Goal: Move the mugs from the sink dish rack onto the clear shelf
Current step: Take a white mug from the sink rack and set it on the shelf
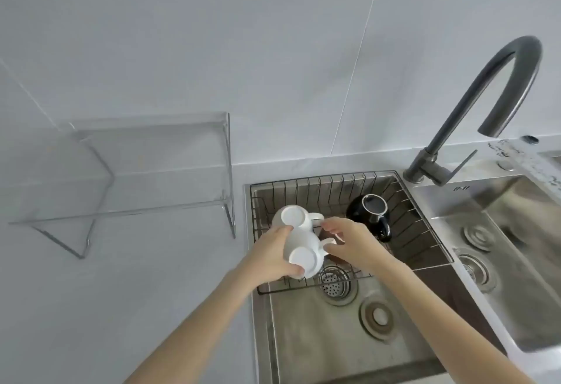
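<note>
Left hand (271, 257) wrapping around the near white mug (303, 257), fingers curling under its bottom, gripping it tight. Mug sitting upside down, flat bottom facing up. Right hand (349, 244) reaching in beside it, fingers pinching near the mug's handle; hard to tell if really squeezing it or only touching.

Second white mug (293, 216) lying just behind the first, also bottom up, touching it. Black mug (368, 212) resting farther right, tilted, mouth showing, well apart from the hands.

All three mugs sitting in the wire rack (425, 232), hanging across the back part of the sink (303, 338). Round drain (334, 285) showing under the rack's front edge.

Clear shelf (121, 189) standing on the counter (121, 307) to the left, holding no mugs. Gray tap (498, 80) curving up at the right.
</note>
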Action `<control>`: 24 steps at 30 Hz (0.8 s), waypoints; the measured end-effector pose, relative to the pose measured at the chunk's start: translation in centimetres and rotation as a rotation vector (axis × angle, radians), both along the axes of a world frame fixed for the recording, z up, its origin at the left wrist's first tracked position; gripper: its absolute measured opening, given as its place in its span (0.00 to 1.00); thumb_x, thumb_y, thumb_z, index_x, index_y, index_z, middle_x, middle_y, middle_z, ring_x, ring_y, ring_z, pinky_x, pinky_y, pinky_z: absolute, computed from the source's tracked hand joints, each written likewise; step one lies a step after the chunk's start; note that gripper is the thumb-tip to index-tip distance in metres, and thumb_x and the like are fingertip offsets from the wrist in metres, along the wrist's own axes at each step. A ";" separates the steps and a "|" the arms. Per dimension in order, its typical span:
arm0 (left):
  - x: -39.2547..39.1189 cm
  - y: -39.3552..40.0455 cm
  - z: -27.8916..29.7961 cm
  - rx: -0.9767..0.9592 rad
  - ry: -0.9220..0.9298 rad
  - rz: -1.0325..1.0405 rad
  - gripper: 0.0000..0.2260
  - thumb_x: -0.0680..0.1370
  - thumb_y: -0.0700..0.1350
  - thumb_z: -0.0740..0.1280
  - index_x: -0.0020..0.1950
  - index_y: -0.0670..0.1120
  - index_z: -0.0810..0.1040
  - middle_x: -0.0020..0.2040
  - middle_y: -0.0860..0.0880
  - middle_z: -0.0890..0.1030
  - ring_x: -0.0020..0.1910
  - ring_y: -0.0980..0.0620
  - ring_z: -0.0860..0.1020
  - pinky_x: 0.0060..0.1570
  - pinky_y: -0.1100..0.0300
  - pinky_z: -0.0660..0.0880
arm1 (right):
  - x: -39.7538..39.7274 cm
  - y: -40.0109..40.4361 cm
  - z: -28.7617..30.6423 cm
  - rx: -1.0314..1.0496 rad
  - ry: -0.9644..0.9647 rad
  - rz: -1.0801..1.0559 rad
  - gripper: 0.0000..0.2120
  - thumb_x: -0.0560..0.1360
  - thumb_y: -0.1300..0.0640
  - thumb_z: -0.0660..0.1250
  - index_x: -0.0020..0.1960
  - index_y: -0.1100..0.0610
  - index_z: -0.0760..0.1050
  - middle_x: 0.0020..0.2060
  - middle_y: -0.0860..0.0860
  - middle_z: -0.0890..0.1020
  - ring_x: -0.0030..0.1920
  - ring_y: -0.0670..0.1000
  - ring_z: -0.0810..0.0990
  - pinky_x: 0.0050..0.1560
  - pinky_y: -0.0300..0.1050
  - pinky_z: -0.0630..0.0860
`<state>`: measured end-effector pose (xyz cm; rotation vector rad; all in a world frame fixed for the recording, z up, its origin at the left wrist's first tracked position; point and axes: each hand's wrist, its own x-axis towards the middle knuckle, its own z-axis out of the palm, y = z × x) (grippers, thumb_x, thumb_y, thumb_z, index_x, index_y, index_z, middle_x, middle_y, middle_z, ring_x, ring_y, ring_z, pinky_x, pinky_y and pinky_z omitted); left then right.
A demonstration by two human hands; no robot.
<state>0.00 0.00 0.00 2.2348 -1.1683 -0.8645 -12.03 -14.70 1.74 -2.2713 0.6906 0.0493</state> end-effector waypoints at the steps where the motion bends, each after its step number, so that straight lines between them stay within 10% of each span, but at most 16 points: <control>1: 0.0 -0.2 -0.6 0.006 -0.009 -0.005 0.40 0.65 0.50 0.74 0.72 0.47 0.58 0.71 0.46 0.65 0.67 0.46 0.67 0.65 0.51 0.68 | 0.2 -0.2 -0.5 -0.015 0.016 0.016 0.20 0.69 0.63 0.67 0.60 0.55 0.73 0.49 0.45 0.80 0.50 0.50 0.75 0.54 0.44 0.73; 6: -0.9 -0.4 -2.5 -0.011 -0.090 -0.020 0.35 0.70 0.45 0.72 0.71 0.42 0.58 0.72 0.46 0.62 0.70 0.48 0.64 0.66 0.57 0.64 | 0.2 -0.9 -3.2 -0.142 0.088 0.067 0.16 0.68 0.66 0.63 0.54 0.55 0.75 0.47 0.52 0.82 0.47 0.53 0.77 0.46 0.52 0.78; 24: -2.3 -2.3 -5.0 0.016 -0.294 0.033 0.41 0.66 0.37 0.73 0.72 0.44 0.53 0.68 0.46 0.62 0.65 0.45 0.66 0.50 0.50 0.76 | 0.4 -1.7 -4.2 -0.229 0.107 0.103 0.09 0.69 0.59 0.69 0.48 0.59 0.75 0.34 0.54 0.76 0.35 0.54 0.71 0.28 0.36 0.60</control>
